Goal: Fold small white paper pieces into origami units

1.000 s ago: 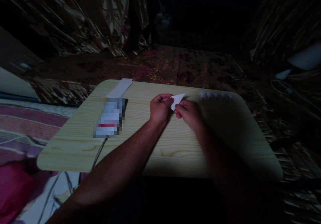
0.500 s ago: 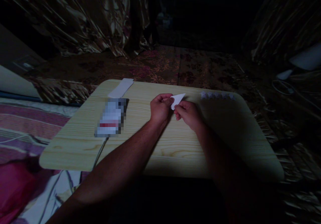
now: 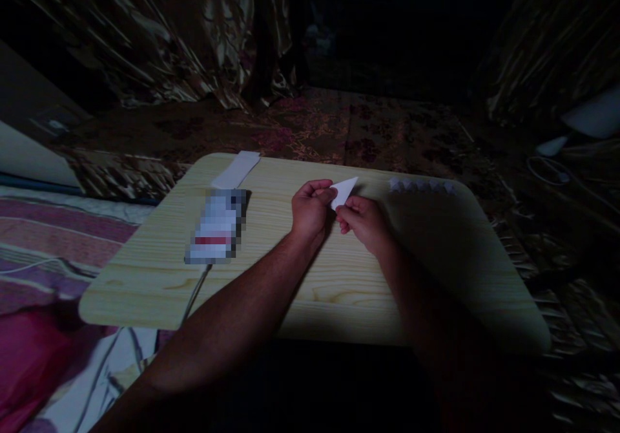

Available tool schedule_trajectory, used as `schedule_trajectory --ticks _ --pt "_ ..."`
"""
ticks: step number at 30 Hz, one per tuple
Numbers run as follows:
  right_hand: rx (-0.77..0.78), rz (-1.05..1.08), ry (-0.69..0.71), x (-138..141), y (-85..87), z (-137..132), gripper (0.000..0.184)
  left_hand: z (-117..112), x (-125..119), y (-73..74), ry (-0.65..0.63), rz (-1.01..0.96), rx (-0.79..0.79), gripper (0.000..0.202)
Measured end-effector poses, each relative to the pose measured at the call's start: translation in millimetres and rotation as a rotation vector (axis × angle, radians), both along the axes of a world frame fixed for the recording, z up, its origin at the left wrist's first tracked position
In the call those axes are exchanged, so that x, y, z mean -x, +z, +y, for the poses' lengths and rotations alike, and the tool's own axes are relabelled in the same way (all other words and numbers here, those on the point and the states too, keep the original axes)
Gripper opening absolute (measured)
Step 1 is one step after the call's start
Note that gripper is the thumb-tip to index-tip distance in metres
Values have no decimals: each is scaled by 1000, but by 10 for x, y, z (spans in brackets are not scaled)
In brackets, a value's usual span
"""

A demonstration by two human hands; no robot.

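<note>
Between my hands, above the middle of the wooden table, is a small piece of folded white paper with a pointed tip toward the upper right. My left hand is closed on its left side, the thumb pressed on top. At the lower edge, my right hand pinches the paper between thumb and finger, its other fingers curled. Several small folded paper pieces sit in a row near the far right edge of the table. A stack of white paper strips lies at the far left.
A pixelated phone-like device with a cable lies on the table's left side. Left of the table is a striped bedcover with a red cloth. Patterned curtains hang behind, and a pale lamp-like object stands at right.
Both hands keep their hold on the folded paper, almost unmoved. The paper's tip points slightly more upward. The whole view has shifted very slightly.
</note>
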State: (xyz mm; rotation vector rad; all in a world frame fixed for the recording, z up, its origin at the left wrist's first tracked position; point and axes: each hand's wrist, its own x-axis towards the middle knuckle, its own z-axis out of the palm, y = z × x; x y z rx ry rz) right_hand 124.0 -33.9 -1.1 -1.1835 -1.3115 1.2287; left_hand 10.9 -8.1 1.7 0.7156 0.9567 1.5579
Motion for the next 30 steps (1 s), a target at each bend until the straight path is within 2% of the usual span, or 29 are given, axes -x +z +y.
schedule_trajectory --ticks 4,8,15,21,30 --pt "-7 -6 -13 1 4 0 15 16 2 -3 -61 -67 18 30" --pt "-37 -14 -45 30 11 -1 23 -23 -28 21 -105 -73 9 29" --pt "-78 -51 -129 62 -13 5 20 -59 -66 34 -88 -108 8 29" --pt "-122 -122 -98 78 -49 -3 30 -64 -22 79 -88 -166 61 33" --pt "-193 -244 -8 -10 44 -35 35 -84 -18 107 -103 -178 98 34"
